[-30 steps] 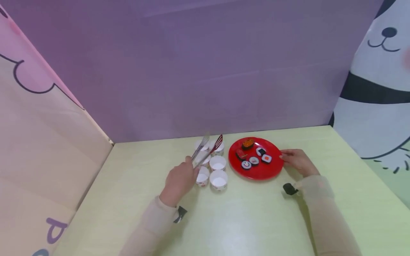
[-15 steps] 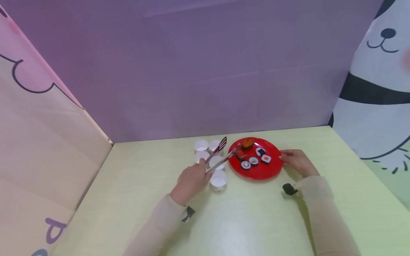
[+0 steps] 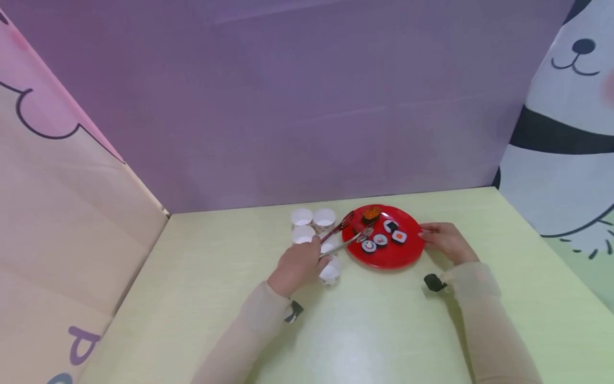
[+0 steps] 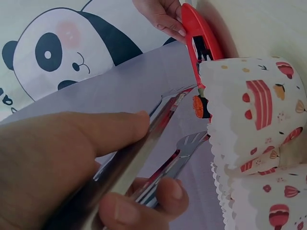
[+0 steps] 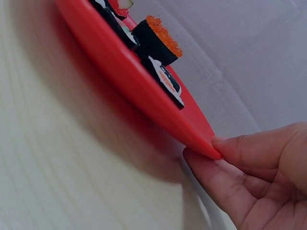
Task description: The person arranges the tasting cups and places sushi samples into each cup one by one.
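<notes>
My left hand (image 3: 298,265) holds metal tongs (image 3: 341,245) with slotted ends, reaching over the left side of a red plate (image 3: 390,258). The two ends stand apart, around or just above a red-topped sushi piece that they partly hide; contact cannot be told. In the left wrist view, thumb and fingers wrap the tongs (image 4: 144,154). My right hand (image 3: 447,242) pinches the plate's right rim between thumb and fingers, plain in the right wrist view. On the plate lie several toy sushi pieces, among them an orange-topped roll (image 3: 371,215) and a white roll with an orange centre (image 3: 399,237).
Several white paper cups (image 3: 301,217) with printed sides stand in two columns left of the plate, some hidden behind my left hand. A purple backdrop (image 3: 307,133) rises at the back edge of the pale table (image 3: 201,277). Panda-print cloth (image 3: 566,186) hangs at right.
My left hand has moved right with the tongs, from above the cups to over the plate's left side. The right hand stays at the plate's rim, and the plate has not moved.
</notes>
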A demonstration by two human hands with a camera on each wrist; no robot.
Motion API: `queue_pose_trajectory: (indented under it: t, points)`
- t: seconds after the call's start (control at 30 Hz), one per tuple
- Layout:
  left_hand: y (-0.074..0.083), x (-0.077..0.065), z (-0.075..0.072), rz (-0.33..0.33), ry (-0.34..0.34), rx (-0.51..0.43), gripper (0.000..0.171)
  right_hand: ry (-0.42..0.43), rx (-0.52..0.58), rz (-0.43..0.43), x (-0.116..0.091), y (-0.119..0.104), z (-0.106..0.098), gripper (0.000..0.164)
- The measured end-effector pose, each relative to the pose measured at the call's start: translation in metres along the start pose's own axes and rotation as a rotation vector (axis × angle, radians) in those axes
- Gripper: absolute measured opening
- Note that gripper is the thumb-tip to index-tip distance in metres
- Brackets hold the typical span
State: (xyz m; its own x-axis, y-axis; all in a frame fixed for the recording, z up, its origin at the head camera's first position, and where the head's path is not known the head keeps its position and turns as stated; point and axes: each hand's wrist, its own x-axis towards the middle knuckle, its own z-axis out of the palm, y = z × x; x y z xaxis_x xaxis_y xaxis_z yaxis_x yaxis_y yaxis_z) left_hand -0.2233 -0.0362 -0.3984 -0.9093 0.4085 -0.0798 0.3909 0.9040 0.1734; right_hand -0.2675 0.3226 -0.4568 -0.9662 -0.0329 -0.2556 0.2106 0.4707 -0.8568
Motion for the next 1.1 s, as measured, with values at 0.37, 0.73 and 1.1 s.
queue_pose_trajectory:
  t: [0.37, 0.73, 1.1]
  points:
    - [0.004, 0.014, 0.0, 0.012, 0.019, 0.023, 0.063, 0.002, -0.025, 0.056, 0.002, -0.002, -0.003, 0.053]
    - [0.006, 0.019, 0.002, 0.002, 0.007, 0.013, 0.056, 0.008, -0.006, 0.036, 0.002, 0.0, -0.001, 0.051]
    - [0.009, 0.018, 0.005, 0.008, 0.03, 0.045, 0.037, 0.003, 0.006, 0.038, 0.002, -0.001, 0.001, 0.05]
